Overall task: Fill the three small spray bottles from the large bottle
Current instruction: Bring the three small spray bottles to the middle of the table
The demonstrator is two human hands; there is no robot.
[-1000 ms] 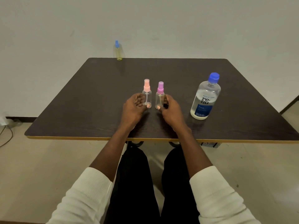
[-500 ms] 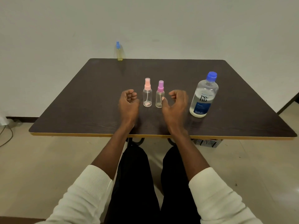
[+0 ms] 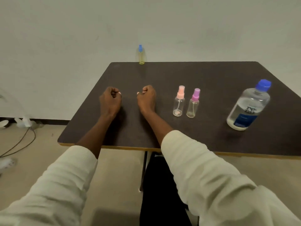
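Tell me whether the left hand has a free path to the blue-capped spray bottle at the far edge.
Probably yes. The left hand holds nothing, and only bare table lies between it and the blue-capped spray bottle. The other bottles stand off to the right. It would take a long forward stretch.

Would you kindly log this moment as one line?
left hand: fist, empty | right hand: fist, empty | three spray bottles: capped, untouched | large bottle: capped, upright | filling: not started

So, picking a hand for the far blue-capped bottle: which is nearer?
Right hand, slightly; the blue-capped bottle stands almost straight beyond it. Left hand lies further left.
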